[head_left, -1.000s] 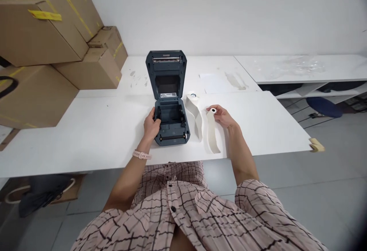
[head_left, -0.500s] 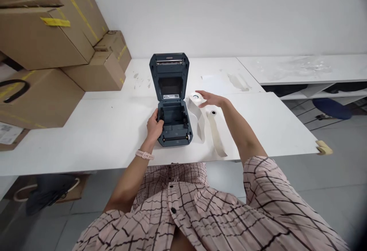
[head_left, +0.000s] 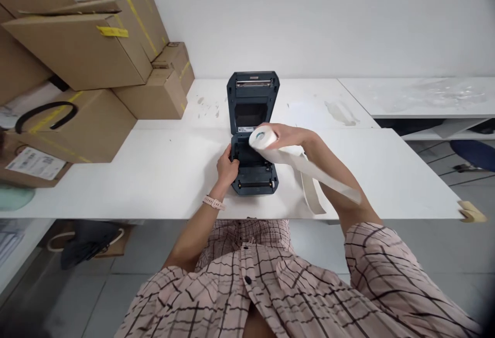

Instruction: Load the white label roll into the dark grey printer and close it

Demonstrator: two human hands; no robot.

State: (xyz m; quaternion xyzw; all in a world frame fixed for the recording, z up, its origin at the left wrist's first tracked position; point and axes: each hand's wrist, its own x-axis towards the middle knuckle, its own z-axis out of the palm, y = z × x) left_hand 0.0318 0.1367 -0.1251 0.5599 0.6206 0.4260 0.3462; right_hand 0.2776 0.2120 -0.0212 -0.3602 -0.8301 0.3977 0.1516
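Note:
A dark label printer (head_left: 255, 174) stands on the white table with its lid (head_left: 252, 103) raised. At the printer's left side, my left hand (head_left: 227, 167) grips the edge of the base, thumb over the rim. My right hand (head_left: 284, 136) is closed around a white label roll (head_left: 260, 138) and holds it above the printer's open bay, toward its right side. From this roll a loose paper strip (head_left: 325, 175) trails right, across my forearm. Under that, a second paper strip (head_left: 312, 196) lies on the table; its upper end is hidden by my arm and the trailing strip.
Cardboard boxes (head_left: 127, 54) are stacked at the left against the wall. The table (head_left: 185, 173) ends in a front edge near my body, with a padded corner (head_left: 472, 212) at right. A second table with plastic film (head_left: 441, 93) and a blue stool (head_left: 474, 152) stand farther right.
My right hand has taken hold of the label roll and lifted it from the table to over the printer's bay. My left hand stays on the printer. The view has shifted left.

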